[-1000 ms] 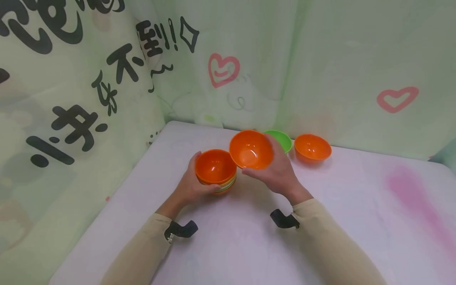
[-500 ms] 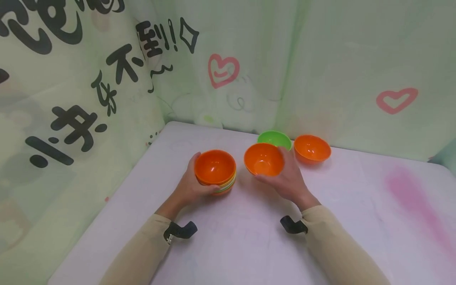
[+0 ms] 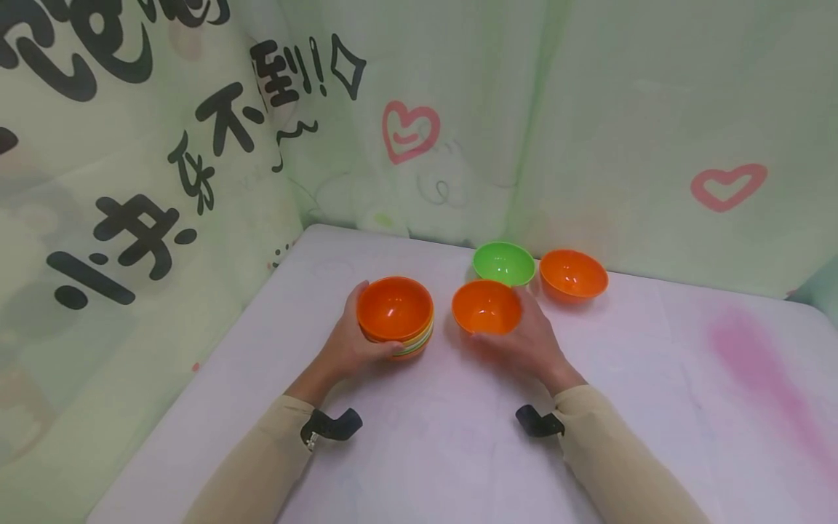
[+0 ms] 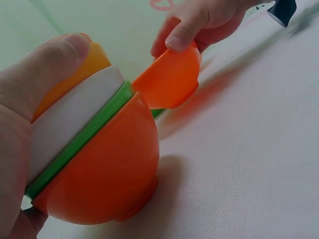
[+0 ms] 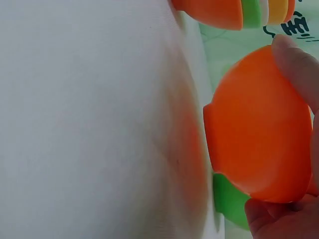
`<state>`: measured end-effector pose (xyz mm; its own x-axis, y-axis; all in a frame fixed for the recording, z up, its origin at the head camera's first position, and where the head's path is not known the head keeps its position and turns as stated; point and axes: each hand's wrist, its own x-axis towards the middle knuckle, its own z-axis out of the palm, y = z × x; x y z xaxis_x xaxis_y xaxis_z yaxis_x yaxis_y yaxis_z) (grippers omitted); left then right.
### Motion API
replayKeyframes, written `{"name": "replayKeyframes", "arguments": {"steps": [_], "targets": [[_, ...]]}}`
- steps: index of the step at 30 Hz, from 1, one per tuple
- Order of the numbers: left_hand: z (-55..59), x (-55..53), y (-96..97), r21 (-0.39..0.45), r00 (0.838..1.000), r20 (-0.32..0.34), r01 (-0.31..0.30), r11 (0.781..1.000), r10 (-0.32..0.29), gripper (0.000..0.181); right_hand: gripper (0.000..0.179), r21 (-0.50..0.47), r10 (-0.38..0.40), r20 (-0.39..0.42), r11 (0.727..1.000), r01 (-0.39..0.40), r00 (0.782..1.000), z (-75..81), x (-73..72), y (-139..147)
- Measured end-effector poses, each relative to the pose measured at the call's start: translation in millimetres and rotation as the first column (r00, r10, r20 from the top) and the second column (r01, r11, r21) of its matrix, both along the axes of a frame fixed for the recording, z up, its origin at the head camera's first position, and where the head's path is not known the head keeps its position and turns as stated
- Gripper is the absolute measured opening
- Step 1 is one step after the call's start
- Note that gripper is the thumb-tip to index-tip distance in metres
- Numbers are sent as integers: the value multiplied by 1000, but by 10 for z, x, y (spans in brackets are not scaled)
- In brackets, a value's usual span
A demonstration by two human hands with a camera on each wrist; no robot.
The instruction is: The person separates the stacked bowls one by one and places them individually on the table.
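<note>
My left hand (image 3: 353, 335) grips a stack of nested bowls (image 3: 396, 309) from its left side, thumb across the front. In the left wrist view the stack shows an orange bottom bowl (image 4: 109, 169), then green (image 4: 82, 142), white (image 4: 75, 117) and yellow (image 4: 79, 79) rims, with an orange edge on top. To the right, my right hand (image 3: 530, 338) holds a single orange bowl (image 3: 487, 308) by its rim, fingers behind and thumb in front. That bowl is upright, very low over the table; whether its foot touches I cannot tell.
Just behind the held bowl stands a green bowl (image 3: 504, 263). Another orange bowl (image 3: 574, 275) sits to its right, near the table's back edge. A pale curtain (image 3: 589, 131) with hearts and writing hangs behind the white table (image 3: 419, 451).
My right hand has carried the single orange bowl away from the stack, rightward and down towards the table, uncovering the green bowl. My left hand and the stack have stayed in place.
</note>
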<state>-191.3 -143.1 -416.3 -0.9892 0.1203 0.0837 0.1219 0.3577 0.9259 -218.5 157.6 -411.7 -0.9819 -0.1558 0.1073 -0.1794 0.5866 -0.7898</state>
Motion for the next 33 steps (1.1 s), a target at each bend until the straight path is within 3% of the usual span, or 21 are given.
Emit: {"name": "replayKeyframes", "arguments": {"steps": [5,17,33], "targets": [[-7,-8,2,0,1000,5,-2,1000,2,115,98,-20,30,-24,999,-30,999,-45,-13,16],[-15,-12,1,-1,1000,11,-9,1000,9,116,105,16,18,61,1000,-19,998,-69,-14,62],[-26,-22,0,2,1000,2,-4,1000,4,116,100,-48,59,49,997,-56,997,-87,-38,94]]}}
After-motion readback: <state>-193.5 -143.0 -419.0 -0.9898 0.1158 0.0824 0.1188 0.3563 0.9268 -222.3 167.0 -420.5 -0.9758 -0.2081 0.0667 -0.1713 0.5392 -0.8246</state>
